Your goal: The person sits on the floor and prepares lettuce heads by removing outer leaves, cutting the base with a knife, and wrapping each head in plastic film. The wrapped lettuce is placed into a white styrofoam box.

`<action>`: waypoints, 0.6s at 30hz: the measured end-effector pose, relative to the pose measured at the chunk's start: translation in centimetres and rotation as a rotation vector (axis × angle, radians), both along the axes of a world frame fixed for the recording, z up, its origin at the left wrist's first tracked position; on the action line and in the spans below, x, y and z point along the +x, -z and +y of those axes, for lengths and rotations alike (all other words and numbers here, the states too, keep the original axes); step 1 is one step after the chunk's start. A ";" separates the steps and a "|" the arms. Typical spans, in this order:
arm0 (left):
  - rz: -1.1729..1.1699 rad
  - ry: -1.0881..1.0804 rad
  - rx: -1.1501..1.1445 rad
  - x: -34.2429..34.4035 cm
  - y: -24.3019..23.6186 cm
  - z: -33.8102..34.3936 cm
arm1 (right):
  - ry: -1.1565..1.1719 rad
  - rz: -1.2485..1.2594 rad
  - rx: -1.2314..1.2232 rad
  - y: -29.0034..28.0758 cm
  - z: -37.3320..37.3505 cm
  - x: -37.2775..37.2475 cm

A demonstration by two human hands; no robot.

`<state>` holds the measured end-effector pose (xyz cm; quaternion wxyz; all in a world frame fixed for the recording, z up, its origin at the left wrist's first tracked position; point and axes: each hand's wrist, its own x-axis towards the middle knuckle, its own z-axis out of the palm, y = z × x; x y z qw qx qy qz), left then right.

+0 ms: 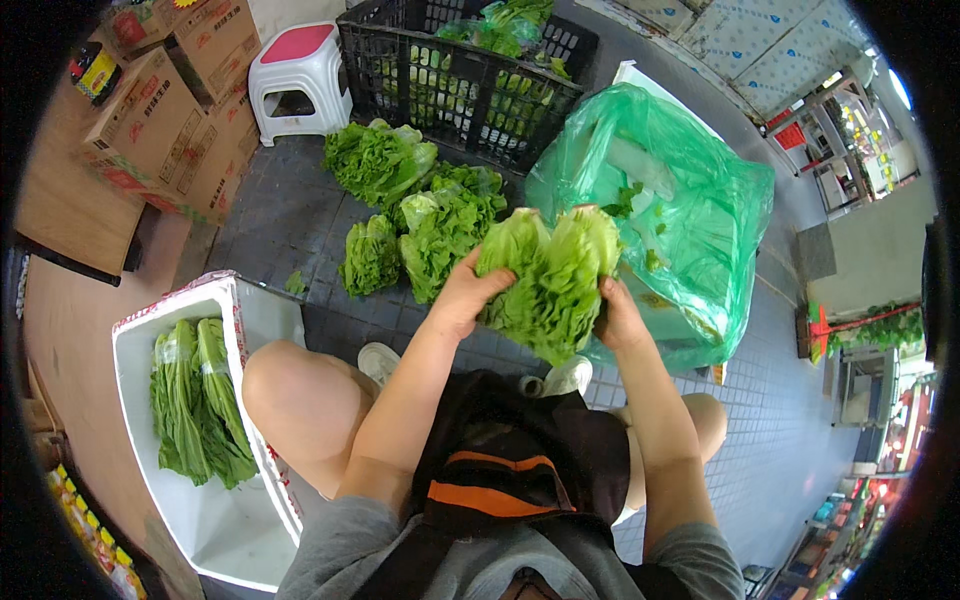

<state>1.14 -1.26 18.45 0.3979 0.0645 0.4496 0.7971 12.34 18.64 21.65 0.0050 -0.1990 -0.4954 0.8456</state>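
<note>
Two heads of green lettuce (550, 275) are held side by side in front of me, stem ends away from me. My left hand (468, 293) grips the left side, thumb over the leaves. On the other side my right hand (620, 315) presses in, its fingers partly hidden behind the leaves. Several more lettuce heads (440, 225) lie in a pile on the dark tiled floor, just beyond my left hand. To the right, beside my right hand, a box lined with a green plastic bag (700, 270) holds a few loose leaf scraps.
A white foam box (205, 530) at my left holds bundles of long leafy greens (195, 405). Behind the pile stands a black plastic crate (450, 85) with vegetables inside. A white stool (295, 85) with a red top and stacked cardboard boxes (165, 125) are at the far left.
</note>
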 end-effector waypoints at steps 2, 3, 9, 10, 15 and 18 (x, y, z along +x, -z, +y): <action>-0.008 -0.072 0.033 0.5 0.2 0.5 | -0.015 -0.007 0.029 0.2 -0.2 0.2; -0.008 -0.078 0.040 0.4 0.5 0.5 | -0.026 -0.007 0.038 0.3 -0.3 0.2; 0.055 -0.162 0.067 0.6 1.3 1.7 | -0.031 0.029 0.238 -0.4 -1.3 -0.6; 0.076 -0.173 0.089 0.9 1.3 2.0 | -0.027 0.006 0.314 -0.5 -1.6 -0.9; 0.130 -0.134 0.247 0.9 1.7 0.9 | -0.056 0.050 0.116 -0.4 -1.3 -1.5; 0.156 -0.126 0.255 1.2 -0.5 0.7 | -0.104 0.106 0.110 -0.6 -1.2 -1.5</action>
